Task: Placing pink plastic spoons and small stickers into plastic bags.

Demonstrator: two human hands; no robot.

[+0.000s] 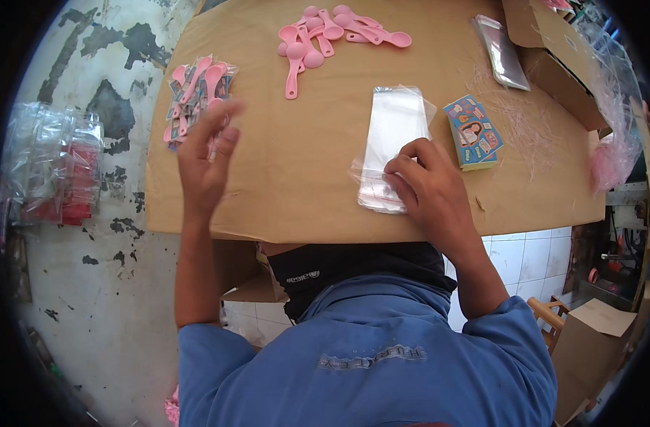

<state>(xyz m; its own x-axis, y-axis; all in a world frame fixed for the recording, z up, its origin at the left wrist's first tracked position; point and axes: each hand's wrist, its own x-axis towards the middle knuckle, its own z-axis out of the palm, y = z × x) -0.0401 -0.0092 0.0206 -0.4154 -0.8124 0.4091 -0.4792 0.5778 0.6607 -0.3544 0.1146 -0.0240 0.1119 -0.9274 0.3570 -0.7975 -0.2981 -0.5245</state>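
A stack of clear plastic bags (394,117) lies on the brown-covered table in front of me. My right hand (432,181) is over its right side, with bent fingers and the thumb pinching at the film of a bag there. My left hand (208,160) hovers at the left, slightly blurred, its thumb and fingers apart and nothing seen in it. Just beyond it is a pile of bagged pink spoons with small printed cards (190,92), partly hidden by the fingers. A stack of blue illustrated cards (473,132) sits right of the bags.
Loose pink measuring spoons (314,35) lie heaped at the far middle. Another bundle of clear bags (501,53) rests beside an open cardboard box (552,57) at the far right. Thin plastic strips (528,135) are scattered nearby. More plastic packs (55,164) are off the table's left side.
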